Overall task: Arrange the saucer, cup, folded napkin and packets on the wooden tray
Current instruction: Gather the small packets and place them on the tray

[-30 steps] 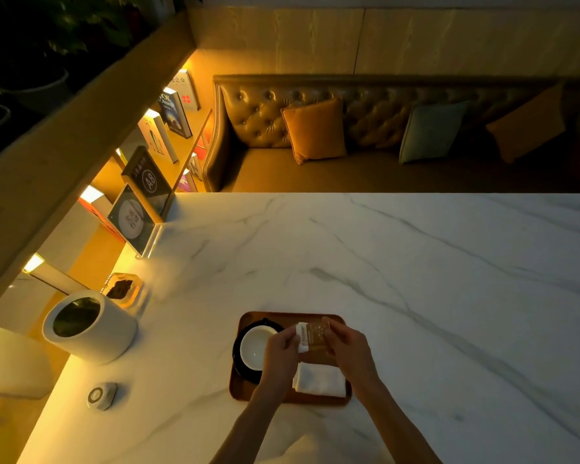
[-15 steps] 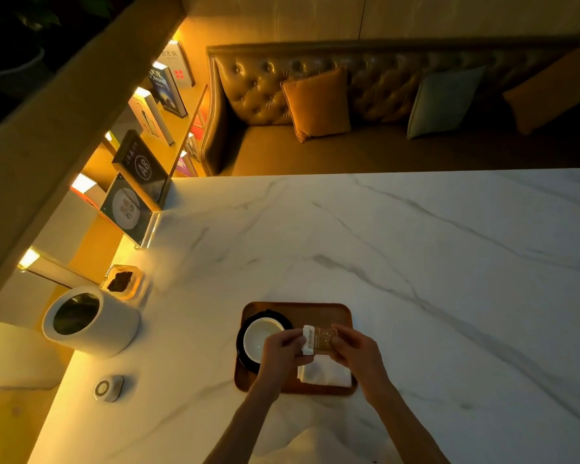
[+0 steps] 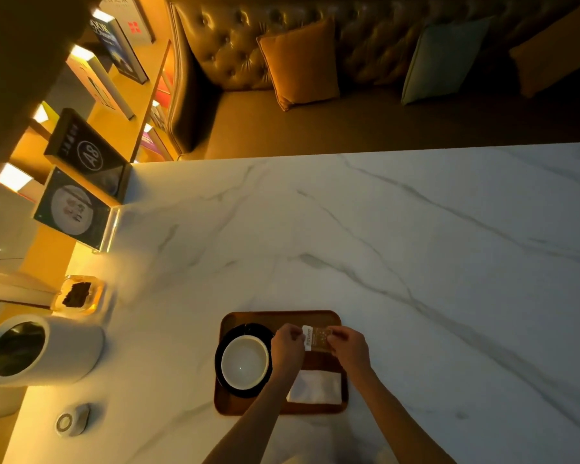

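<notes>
Low in the frame, left hand and right hand pinch the packets over the wooden tray; cup left, napkin below; the white canister is far left; since earlier, the packets sit farther up the tray

Tray sits near the table's near edge. Cup on saucer fills tray's left half; folded napkin at near right corner; packets above far right part.
</notes>
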{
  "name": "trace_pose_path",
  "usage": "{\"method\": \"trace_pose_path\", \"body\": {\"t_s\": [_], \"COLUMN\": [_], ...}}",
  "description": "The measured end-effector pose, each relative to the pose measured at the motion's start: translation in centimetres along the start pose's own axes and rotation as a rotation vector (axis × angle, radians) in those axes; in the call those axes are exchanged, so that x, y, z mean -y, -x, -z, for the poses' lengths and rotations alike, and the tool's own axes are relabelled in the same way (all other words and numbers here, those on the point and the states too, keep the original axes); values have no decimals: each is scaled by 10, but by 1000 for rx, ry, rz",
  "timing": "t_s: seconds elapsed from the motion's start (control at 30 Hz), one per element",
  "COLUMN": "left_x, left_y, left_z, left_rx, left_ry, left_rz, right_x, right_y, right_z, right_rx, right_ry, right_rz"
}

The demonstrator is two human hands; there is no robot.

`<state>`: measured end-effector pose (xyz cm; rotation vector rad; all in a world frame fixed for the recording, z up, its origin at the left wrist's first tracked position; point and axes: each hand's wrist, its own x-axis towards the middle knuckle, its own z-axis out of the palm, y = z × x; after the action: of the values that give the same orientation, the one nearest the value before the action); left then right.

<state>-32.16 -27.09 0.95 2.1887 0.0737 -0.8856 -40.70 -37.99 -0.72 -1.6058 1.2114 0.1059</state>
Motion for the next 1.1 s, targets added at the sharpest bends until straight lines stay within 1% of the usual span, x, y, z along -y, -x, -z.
{"method": "trace_pose_path", "body": {"t_s": [0.17, 0.3, 0.5, 0.83, 0.97, 1.1], "left_x": [6, 16, 25, 26, 24, 23], "left_y": [-21, -31, -34, -32, -30, -26], "left_z": [-13, -17, -21, -19, -19, -17], "left_rx": [44, 70, 104, 125, 128, 69], "left_ry": [-133, -137, -103, -187, -210, -345], "left_rz": [40, 61, 48, 26, -10, -83], "right_x": [-5, -13, -22, -22, -22, -21], "right_y": [-22, -28, -32, -32, -31, -28], "right_z": [-13, -19, -19, -20, -20, -20], "right_rx": [12, 59, 62, 68, 122, 128], "right_ry": [184, 240, 228, 196, 197, 219], "right_rz": [32, 19, -3, -25, -33, -10]}}
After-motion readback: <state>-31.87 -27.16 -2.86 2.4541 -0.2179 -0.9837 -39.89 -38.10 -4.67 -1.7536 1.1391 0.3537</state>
